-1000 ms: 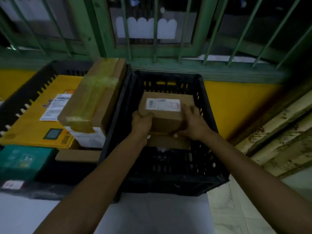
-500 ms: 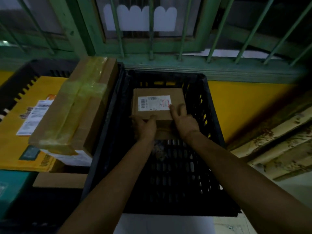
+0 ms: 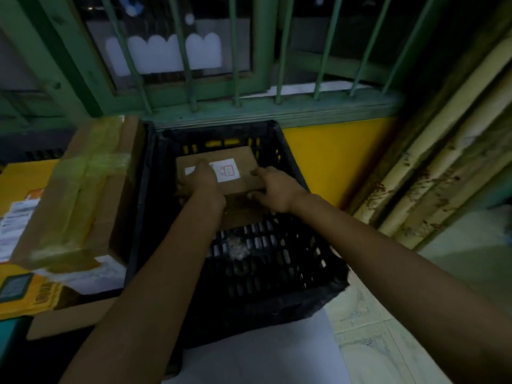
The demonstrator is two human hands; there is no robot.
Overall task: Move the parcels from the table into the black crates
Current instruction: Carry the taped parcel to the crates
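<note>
A small brown cardboard parcel (image 3: 243,164) with a white label lies at the far end of the black slatted crate (image 3: 302,278). My left hand (image 3: 203,181) lies over the parcel's top and left side, fingers across the label. My right hand (image 3: 273,189) holds the parcel's near right corner, thumb on top and fingers curled under the edge. The near half of the crate floor is bare apart from a pale scrap.
A long taped cardboard box (image 3: 80,195) leans on the crate's left rim over a yellow mailer (image 3: 25,187) in a second crate. Green window bars (image 3: 235,51) stand behind, a yellow wall (image 3: 332,156) right, a white table surface (image 3: 257,364) in front.
Both hands have carried the parcel farther back and lower into the crate. My left hand has slid from the parcel's near side onto its top.
</note>
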